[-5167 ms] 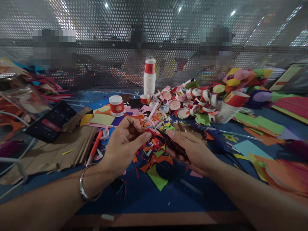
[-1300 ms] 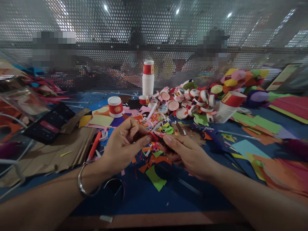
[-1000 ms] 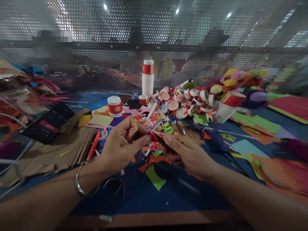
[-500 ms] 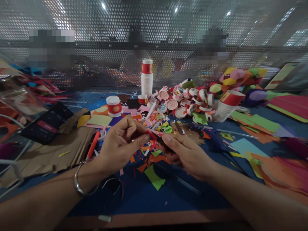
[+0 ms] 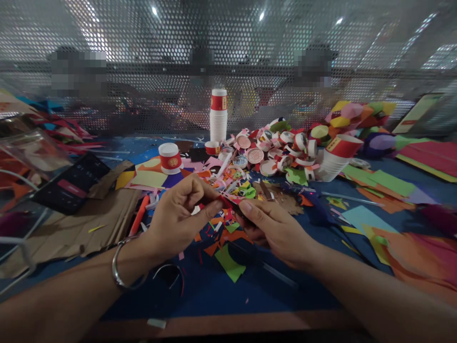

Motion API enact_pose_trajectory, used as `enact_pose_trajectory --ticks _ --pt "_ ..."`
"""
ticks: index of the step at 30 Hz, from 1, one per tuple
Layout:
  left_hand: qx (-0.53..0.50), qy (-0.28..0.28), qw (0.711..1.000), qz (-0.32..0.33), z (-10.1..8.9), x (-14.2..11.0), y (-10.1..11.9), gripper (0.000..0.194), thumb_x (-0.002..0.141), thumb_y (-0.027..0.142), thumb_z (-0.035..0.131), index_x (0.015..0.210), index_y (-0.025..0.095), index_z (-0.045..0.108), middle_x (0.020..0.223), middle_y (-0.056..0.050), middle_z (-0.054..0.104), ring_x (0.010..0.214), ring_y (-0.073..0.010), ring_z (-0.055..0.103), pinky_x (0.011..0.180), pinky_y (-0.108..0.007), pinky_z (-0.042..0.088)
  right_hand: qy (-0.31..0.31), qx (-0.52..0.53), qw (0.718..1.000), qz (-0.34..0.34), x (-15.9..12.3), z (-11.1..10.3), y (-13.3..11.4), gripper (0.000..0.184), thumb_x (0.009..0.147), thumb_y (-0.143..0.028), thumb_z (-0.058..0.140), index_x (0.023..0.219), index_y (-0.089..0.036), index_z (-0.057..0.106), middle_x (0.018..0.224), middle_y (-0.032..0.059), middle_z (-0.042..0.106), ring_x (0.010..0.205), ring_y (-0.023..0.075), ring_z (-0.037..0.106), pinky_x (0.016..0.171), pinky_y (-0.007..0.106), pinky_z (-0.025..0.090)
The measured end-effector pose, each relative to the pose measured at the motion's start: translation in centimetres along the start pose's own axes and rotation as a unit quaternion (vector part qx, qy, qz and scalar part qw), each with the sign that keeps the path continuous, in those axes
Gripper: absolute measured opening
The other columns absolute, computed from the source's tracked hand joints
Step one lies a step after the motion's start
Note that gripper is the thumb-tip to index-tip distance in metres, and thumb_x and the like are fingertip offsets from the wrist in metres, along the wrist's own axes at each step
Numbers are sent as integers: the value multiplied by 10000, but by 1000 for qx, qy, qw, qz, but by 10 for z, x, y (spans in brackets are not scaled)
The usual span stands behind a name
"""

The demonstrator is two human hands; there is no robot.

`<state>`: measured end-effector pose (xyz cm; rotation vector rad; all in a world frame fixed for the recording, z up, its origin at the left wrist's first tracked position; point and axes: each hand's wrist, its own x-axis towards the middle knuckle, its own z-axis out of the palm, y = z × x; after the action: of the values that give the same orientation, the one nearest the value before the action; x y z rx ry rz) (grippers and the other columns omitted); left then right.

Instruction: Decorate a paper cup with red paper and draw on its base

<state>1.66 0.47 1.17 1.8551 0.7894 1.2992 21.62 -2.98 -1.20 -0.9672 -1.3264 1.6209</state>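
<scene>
Above the middle of the table, my left hand [image 5: 178,214] pinches one end of a small red piece [image 5: 227,200] between thumb and bent fingers. My right hand [image 5: 282,226] is closed on its other end, thumb on top. The piece has a dark lower edge and looks like paper, but fingers hide much of it. Below both hands lie scattered paper scraps and a green paper piece [image 5: 230,263]. A red-and-white paper cup [image 5: 170,158] stands upside down beyond my left hand. Past my right hand is a heap of cut cup bottoms [image 5: 255,156].
A tall stack of paper cups [image 5: 218,125] stands at the back, and another stack [image 5: 333,159] leans at the right. Cardboard [image 5: 82,224] and a dark calculator-like panel [image 5: 71,183] lie left. Coloured paper sheets [image 5: 417,252] cover the right side. A perforated metal screen [image 5: 250,43] rises behind.
Both hands keep their hold on the red piece. It has tilted slightly, showing more red beside my right thumb. The table's things look unchanged.
</scene>
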Motion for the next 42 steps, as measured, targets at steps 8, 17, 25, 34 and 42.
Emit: enact_pose_trajectory --ticks 8,17,25,34,42 --pt "-47 4 999 -18 2 1 -1 423 795 86 755 661 215 375 764 -5 683 702 -134 609 672 -283 489 7 -24 1000 -13 1 -1 1 484 966 -636 543 763 -197 521 581 -89 296 461 53 176 387 200 117" --pt "-3 -8 1000 6 0 1 -2 415 825 96 729 688 222 358 787 0 655 724 -135 608 689 -286 513 9 -20 1000 -4 0 -1 0 479 962 -624 559 758 -193 519 577 -93 298 458 48 186 386 191 121" --pt "-23 -11 1000 -2 -1 1 -2 417 815 88 733 692 226 360 782 -3 667 741 -142 626 714 -295 530 15 -7 1000 -9 1 1 3 469 965 -607 570 757 -190 524 583 -91 302 464 47 188 395 185 132" --pt "30 -38 997 52 -2 1 -7 391 838 52 665 726 229 335 795 17 628 722 -111 610 673 -255 542 21 -21 1000 -2 0 0 3 500 948 -646 570 761 -185 525 588 -90 309 464 43 190 390 176 129" --pt "16 -59 997 38 -5 3 -3 397 852 61 668 739 228 326 824 20 653 754 -100 636 699 -245 547 20 -10 1000 -11 2 2 4 491 945 -634 583 759 -182 537 591 -83 320 473 46 218 403 177 138"
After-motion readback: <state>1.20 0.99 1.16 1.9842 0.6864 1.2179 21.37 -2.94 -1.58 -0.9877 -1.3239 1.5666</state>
